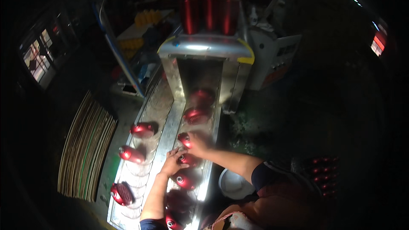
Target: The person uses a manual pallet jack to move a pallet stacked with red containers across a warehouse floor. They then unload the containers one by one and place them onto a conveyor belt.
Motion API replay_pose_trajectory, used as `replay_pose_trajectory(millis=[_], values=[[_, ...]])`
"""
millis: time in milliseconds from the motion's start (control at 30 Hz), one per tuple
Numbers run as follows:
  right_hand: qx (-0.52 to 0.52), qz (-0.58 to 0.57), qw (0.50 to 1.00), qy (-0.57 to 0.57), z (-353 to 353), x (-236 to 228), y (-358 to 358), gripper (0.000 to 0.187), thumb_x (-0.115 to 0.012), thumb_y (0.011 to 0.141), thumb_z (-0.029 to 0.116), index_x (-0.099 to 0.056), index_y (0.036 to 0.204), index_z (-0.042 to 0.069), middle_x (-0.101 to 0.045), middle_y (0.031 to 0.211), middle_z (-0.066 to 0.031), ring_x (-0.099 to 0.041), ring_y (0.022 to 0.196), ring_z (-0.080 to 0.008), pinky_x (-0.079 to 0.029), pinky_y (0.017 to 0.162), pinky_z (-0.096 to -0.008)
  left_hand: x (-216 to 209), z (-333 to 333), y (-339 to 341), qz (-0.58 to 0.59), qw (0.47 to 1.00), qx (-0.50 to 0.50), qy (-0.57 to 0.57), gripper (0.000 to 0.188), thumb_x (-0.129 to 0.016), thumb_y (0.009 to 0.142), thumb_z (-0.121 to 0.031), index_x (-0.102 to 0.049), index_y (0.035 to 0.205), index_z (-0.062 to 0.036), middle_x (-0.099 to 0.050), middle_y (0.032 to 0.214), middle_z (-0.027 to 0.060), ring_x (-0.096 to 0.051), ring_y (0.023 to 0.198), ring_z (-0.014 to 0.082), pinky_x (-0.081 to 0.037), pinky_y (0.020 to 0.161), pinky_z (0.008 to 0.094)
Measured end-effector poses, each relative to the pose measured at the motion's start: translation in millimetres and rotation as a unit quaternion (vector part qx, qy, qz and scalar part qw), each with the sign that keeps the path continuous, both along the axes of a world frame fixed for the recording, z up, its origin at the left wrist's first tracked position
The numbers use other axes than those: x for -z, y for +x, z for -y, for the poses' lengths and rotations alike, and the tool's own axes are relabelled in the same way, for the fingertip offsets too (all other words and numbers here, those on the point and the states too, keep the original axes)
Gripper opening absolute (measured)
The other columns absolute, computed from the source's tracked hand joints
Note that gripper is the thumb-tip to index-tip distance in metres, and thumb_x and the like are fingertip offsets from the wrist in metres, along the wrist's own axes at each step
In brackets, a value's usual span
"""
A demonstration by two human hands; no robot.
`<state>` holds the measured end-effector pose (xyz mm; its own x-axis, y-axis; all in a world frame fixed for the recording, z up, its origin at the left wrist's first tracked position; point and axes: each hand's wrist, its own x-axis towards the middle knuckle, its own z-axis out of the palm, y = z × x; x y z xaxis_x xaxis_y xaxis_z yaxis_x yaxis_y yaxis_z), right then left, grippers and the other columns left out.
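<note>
Shiny red metal bottles lie on their sides along the right lane of a conveyor (pixel 164 157). My right hand (pixel 198 145) is closed around one red bottle (pixel 184 139), its neck pointing left. Just nearer, my left hand (pixel 172 162) grips another red bottle (pixel 190 160) near its neck, with thumb and fingers on either side. The hands are close together, and part of each bottle is hidden beneath them. Right below my left hand lies a further bottle (pixel 187 181). Beyond my right hand, another bottle (pixel 197 115) lies near the machine's opening.
A metal tunnel housing (pixel 204 49) spans the lane ahead, with tall red cylinders (pixel 209 12) on top. Several red bottles (pixel 132 154) lie in the left lane. Stacked boards (pixel 85 149) stand at left. A white bucket (pixel 233 184) is beside my right arm.
</note>
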<state>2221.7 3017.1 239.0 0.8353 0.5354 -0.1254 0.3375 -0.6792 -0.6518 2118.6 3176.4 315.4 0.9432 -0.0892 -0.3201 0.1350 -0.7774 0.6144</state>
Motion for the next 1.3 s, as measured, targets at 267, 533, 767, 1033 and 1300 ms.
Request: replay_pose_trajectory(millis=[267, 533, 767, 1033, 1300], values=[[0.047, -0.095, 0.993, 0.053, 18.6, 4.6, 96.6, 0.084, -0.081, 0.07, 0.017, -0.031, 0.135, 0.005, -0.041, 0.14, -0.0285, -0.043, 0.132, -0.0419, -0.042, 0.105, -0.046, 13.9, 18.4, 90.5, 0.019, 0.995, -0.044, -0.082, 0.033, -0.081, 0.074, -0.005, -0.072, 0.105, -0.0008, -0.06, 0.133, 0.0145, -0.065, 0.106, 0.0232, -0.055, 0.087, 0.0336], [0.085, -0.061, 0.99, 0.091, 60.9, -40.4, 71.2, 0.089, -0.073, 0.08, 0.022, -0.023, 0.152, 0.01, -0.034, 0.15, -0.0241, -0.039, 0.136, -0.0407, -0.036, 0.111, -0.0448, 44.9, 5.4, 118.4, 0.095, 0.993, -0.069, -0.01, 0.042, -0.083, 0.07, -0.011, -0.07, 0.108, -0.0005, -0.063, 0.127, 0.021, -0.059, 0.12, 0.0197, -0.051, 0.093, 0.0328], [0.198, -0.078, 0.935, 0.283, 318.9, 22.5, -90.8, 0.056, -0.07, 0.086, 0.008, -0.049, 0.137, 0.01, -0.061, 0.128, -0.0096, -0.061, 0.117, -0.0227, -0.049, 0.101, -0.037, -31.3, 99.1, 94.7, 0.242, 0.943, -0.176, -0.148, 0.031, -0.07, 0.085, -0.006, -0.066, 0.115, 0.0003, -0.069, 0.111, 0.014, -0.063, 0.103, 0.022, -0.046, 0.095, 0.0329], [0.523, -0.106, 0.843, 0.071, 600.3, 106.8, -301.1, 0.044, -0.075, 0.074, 0.013, -0.061, 0.115, 0.004, -0.066, 0.099, -0.0123, -0.066, 0.085, -0.0253, -0.053, 0.077, -0.0365, 53.7, 357.0, -36.3, -0.045, 0.951, -0.092, -0.293, 0.012, -0.066, 0.087, 0.003, -0.072, 0.097, -0.0015, -0.071, 0.089, 0.0041, -0.063, 0.077, 0.0114, -0.051, 0.07, 0.0249], [0.647, -0.076, 0.755, 0.072, 697.2, 117.2, -395.1, 0.052, -0.069, 0.081, 0.018, -0.054, 0.129, 0.003, -0.056, 0.127, -0.0254, -0.052, 0.116, -0.0433, -0.042, 0.102, -0.0467, 87.4, 579.4, -35.1, 0.07, 0.937, 0.32, -0.118, 0.016, -0.067, 0.087, -0.009, -0.073, 0.101, -0.0044, -0.074, 0.095, 0.0114, -0.07, 0.087, 0.0174, -0.054, 0.076, 0.0316]])
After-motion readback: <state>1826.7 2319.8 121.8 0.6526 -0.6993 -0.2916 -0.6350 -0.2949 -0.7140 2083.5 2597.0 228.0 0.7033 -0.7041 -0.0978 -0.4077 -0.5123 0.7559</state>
